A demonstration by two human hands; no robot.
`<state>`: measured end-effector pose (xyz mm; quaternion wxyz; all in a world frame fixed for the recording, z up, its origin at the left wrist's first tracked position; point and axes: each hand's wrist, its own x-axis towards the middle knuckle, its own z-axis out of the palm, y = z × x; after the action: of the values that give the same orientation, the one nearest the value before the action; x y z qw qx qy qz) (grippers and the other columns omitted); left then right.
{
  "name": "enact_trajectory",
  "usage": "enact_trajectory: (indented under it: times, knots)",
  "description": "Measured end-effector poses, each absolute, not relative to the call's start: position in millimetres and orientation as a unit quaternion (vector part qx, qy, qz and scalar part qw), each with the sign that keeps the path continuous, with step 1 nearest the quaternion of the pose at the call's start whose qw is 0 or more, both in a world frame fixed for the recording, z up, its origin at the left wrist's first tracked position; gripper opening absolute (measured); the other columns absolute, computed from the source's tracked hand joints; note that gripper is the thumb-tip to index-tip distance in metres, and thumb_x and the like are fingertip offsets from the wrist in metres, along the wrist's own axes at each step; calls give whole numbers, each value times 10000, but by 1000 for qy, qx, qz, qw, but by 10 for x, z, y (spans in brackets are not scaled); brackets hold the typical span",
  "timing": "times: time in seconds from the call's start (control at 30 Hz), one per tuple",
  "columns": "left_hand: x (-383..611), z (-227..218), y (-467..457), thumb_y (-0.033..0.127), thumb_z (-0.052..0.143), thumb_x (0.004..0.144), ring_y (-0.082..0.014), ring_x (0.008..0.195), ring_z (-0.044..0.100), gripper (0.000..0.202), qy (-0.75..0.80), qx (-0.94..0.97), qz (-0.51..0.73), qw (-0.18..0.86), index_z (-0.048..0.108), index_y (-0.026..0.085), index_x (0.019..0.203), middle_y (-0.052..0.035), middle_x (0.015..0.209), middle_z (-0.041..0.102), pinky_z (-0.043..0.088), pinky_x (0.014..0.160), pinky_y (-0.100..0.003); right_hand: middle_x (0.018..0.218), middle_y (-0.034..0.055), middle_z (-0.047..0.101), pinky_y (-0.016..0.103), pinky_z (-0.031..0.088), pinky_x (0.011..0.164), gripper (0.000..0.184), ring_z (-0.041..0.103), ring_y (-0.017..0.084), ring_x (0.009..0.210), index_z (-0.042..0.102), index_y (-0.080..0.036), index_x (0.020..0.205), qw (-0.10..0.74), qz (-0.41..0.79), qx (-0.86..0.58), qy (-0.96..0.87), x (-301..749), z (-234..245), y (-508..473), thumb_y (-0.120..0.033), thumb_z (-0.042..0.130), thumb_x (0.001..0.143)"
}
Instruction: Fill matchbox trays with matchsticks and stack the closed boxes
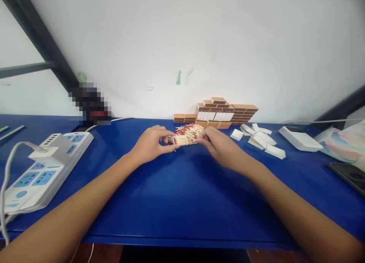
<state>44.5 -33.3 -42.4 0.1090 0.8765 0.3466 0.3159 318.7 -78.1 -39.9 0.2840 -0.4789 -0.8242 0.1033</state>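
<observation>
My left hand (154, 144) grips a small white matchbox tray (186, 140) at its left end, thumb in front and fingers behind. Several red-tipped matches lie inside the tray. Right behind it spreads a heap of loose matches (191, 130) on the blue table. My right hand (216, 145) is at the heap's right edge, its thumb and fingertips pinched together. Whatever is between those fingertips is too small to make out. Behind the heap, brown matchboxes (242, 112) are stacked against the wall, some showing white ends.
Empty white matchbox trays (262, 139) lie right of the heap. Farther right are a white device (300, 138), a colourful plastic packet (343, 143) and a dark phone (349, 175). A white power strip (54, 175) with a plugged-in charger and cable occupies the left of the blue table (171, 209).
</observation>
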Motion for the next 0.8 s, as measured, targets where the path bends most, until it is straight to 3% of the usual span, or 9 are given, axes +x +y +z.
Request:
enact_trajectory:
  times: [0.1, 0.33, 0.57, 0.8]
  knots:
    - [518, -457, -411, 438, 831, 850, -137, 685, 529, 316, 313, 883, 324, 130, 803, 217, 1074, 19, 737, 646, 410, 668, -275, 944, 55, 603, 317, 439, 722, 123, 565, 200, 804, 503, -230, 949, 304, 95, -465, -826, 3113, -378, -820, -270, 480, 1063]
    - [619, -462, -521, 434, 836, 848, -128, 670, 522, 284, 293, 880, 334, 168, 801, 212, 1021, 20, 730, 641, 413, 649, -269, 1013, 79, 615, 323, 424, 709, 110, 561, 210, 822, 502, -230, 972, 245, 92, -454, -852, 3024, -420, -883, -264, 466, 1070]
    - [624, -463, -515, 432, 841, 845, -129, 680, 524, 297, 295, 878, 333, 175, 804, 215, 1045, 23, 728, 639, 420, 651, -270, 976, 61, 588, 322, 413, 719, 117, 534, 202, 816, 515, -219, 973, 249, 112, -444, -853, 3038, -402, -895, -252, 467, 1075]
    - [608, -457, -490, 433, 843, 841, -127, 680, 526, 292, 297, 876, 341, 168, 800, 221, 1037, 26, 735, 648, 428, 653, -271, 996, 47, 572, 308, 422, 747, 102, 549, 184, 854, 587, -211, 946, 270, 138, -420, -855, 3097, -318, -906, -244, 573, 1041]
